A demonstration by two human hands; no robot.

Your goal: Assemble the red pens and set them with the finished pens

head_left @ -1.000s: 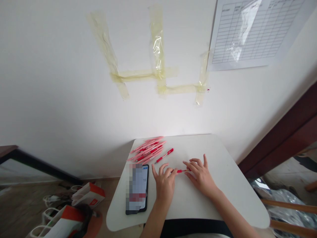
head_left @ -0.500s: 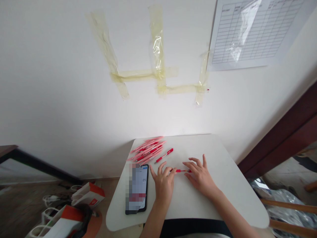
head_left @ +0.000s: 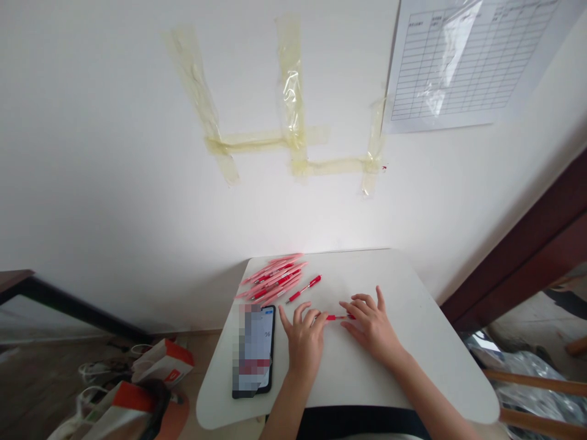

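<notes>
A red pen (head_left: 338, 317) lies crosswise between my two hands, low over the white table. My left hand (head_left: 305, 339) pinches its left end with thumb and forefinger, the other fingers spread. At the pen's right end, my right hand (head_left: 373, 330) closes its thumb and forefinger, its little finger raised; the fingers partly cover that end. Beyond my left hand, a second red pen (head_left: 303, 289) rests alone on the table. A pile of red and pink pens (head_left: 275, 278), several of them, lies at the table's back left.
A phone (head_left: 261, 348) lies on the white table (head_left: 367, 385) left of my left hand. The wall with yellowed tape (head_left: 291, 91) and a printed sheet (head_left: 458, 67) rises behind. Paper bags (head_left: 167, 362) stand on the floor at left; wooden bars (head_left: 536, 382) are at right.
Both hands keep hold of the pen in nearly the same place. The number on the phone screen has changed.
</notes>
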